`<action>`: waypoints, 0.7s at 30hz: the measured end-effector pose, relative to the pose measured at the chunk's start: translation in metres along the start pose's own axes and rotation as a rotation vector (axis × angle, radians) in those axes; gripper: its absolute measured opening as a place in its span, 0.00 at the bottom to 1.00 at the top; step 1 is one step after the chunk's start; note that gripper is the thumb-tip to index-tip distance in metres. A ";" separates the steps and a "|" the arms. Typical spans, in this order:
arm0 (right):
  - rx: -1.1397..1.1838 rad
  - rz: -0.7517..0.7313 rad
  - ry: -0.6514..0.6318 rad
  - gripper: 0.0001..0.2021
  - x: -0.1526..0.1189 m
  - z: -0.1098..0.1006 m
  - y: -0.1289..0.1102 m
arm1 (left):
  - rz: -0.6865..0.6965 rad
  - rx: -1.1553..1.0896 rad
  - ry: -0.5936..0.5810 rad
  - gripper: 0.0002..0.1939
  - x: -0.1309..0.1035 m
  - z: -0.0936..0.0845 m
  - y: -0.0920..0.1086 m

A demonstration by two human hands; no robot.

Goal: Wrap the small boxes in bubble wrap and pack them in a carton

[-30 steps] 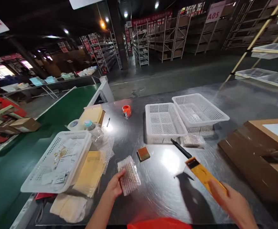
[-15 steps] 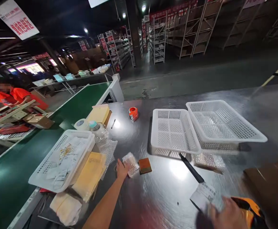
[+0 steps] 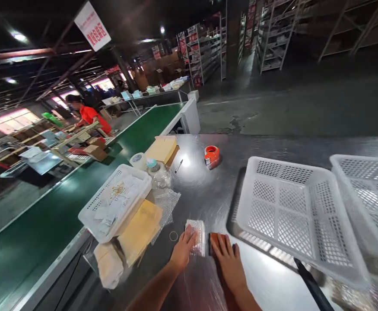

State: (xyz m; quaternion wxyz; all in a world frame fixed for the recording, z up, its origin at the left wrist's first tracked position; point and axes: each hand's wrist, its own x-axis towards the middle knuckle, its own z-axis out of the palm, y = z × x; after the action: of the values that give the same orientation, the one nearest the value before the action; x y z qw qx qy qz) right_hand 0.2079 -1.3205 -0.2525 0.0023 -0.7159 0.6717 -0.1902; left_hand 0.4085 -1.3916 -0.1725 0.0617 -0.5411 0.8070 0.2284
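Brown and glossy, a flat, squarish piece [image 3: 213,240] lies on the grey metal bench [image 3: 195,190], under the fingers of the right hand [image 3: 229,261], in the single view from the head camera. Half a second ago that hand was off at the lower right, near a yellow-and-black handheld tool and a pale printed slip; now it has crossed to the brown item, and both tool and slip are out of the picture. Just to the left, a clear, bubble-wrapped rectangular packet [image 3: 200,229] sits partly covered by the left hand [image 3: 185,246], which was already on it. A narrow gap separates the two items. The change suggests that both hands are now given over to this pair, with the tool out of use for the moment.

Both forearms reach up from the bottom edge and slant toward each other. The right hand is palm down, fingers fanned and loose, not closed round anything. The left is also palm down, its fingers laid over the packet; blur hides the thumb, so I cannot tell whether it grips or merely presses. Near the right hand stands a white, perforated plastic basket [image 3: 292,216].
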 end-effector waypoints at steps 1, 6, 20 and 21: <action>0.016 0.027 0.010 0.36 0.010 0.001 0.011 | 0.026 0.001 -0.016 0.43 0.006 -0.004 -0.004; 0.249 0.090 -0.008 0.29 0.053 0.000 0.011 | 0.108 -0.113 0.001 0.47 0.027 -0.001 -0.011; 0.754 0.634 -0.175 0.33 0.086 0.029 -0.048 | 0.059 -0.433 0.049 0.57 0.024 0.020 0.000; 0.782 0.630 -0.139 0.32 0.091 0.026 -0.044 | 0.066 -0.439 0.053 0.57 0.026 0.018 0.002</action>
State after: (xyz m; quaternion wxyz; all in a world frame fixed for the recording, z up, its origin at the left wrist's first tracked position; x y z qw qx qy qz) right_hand 0.2601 -1.4106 -0.2404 0.3721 -0.4352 0.7318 -0.3695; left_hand 0.3935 -1.4056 -0.1967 -0.0865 -0.5205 0.7565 0.3863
